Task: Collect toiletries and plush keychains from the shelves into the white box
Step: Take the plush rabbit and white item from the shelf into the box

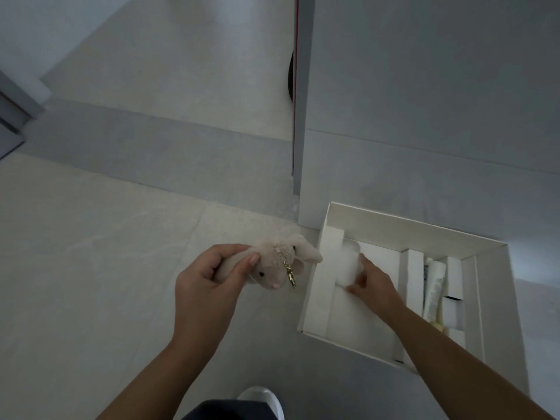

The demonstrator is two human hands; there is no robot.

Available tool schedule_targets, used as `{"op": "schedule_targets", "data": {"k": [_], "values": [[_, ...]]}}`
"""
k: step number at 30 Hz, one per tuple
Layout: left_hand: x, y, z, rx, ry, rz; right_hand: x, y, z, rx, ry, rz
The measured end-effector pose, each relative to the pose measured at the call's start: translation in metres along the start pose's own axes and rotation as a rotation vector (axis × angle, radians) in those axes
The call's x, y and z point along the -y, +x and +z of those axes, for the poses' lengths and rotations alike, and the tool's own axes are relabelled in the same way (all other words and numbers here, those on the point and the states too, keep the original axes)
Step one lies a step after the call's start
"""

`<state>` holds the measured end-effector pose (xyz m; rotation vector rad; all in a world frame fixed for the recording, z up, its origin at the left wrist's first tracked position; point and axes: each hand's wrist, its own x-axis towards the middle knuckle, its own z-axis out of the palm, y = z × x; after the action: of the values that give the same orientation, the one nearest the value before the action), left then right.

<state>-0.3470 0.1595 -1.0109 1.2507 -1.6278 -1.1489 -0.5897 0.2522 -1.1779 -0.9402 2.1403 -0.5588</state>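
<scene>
The left hand (209,277) grips a beige plush rabbit keychain (272,268) with a gold metal clasp (291,275) over the pale floor (91,253), just left of the open white cardboard box (409,228). The right hand (374,283) reaches into the box's wide left compartment, fingers curled round a blurred white rounded item (350,265). A white printed tube (435,289) lies in a narrow right compartment, and the box's far corner sits just beside a tall white panel (424,116), with open floor to the left.
</scene>
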Motion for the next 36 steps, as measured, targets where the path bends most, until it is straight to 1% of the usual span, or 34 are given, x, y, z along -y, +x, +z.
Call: {"op": "schedule_targets", "data": {"k": [3,8,13,17,21,24,27,30,36], "values": [[-0.001,-0.001,-0.001,-0.007,-0.005,0.001,0.001,0.005,-0.004,-0.067,0.025,0.012],[-0.003,-0.003,-0.001,-0.011,-0.003,0.006,-0.001,0.003,-0.002,-0.054,0.003,0.011],[-0.013,-0.004,0.004,-0.068,-0.039,0.026,0.003,-0.007,-0.01,-0.087,-0.013,0.015],[-0.024,-0.005,0.018,-0.067,-0.07,0.06,0.007,-0.03,-0.024,-0.198,-0.031,-0.076],[-0.025,-0.011,0.04,-0.01,-0.095,0.065,0.01,-0.061,-0.041,-0.298,-0.028,-0.156],[-0.027,-0.018,0.06,0.051,-0.061,0.071,0.007,-0.079,-0.067,-0.399,-0.051,-0.187],[-0.029,-0.021,0.081,0.103,-0.026,0.068,-0.001,-0.097,-0.094,-0.534,-0.026,-0.143],[-0.034,-0.019,0.099,0.139,0.024,0.098,-0.015,-0.114,-0.11,-0.631,0.001,-0.087],[-0.048,-0.013,0.127,0.196,0.106,0.222,-0.054,-0.133,-0.126,-0.695,0.009,0.033]]}}
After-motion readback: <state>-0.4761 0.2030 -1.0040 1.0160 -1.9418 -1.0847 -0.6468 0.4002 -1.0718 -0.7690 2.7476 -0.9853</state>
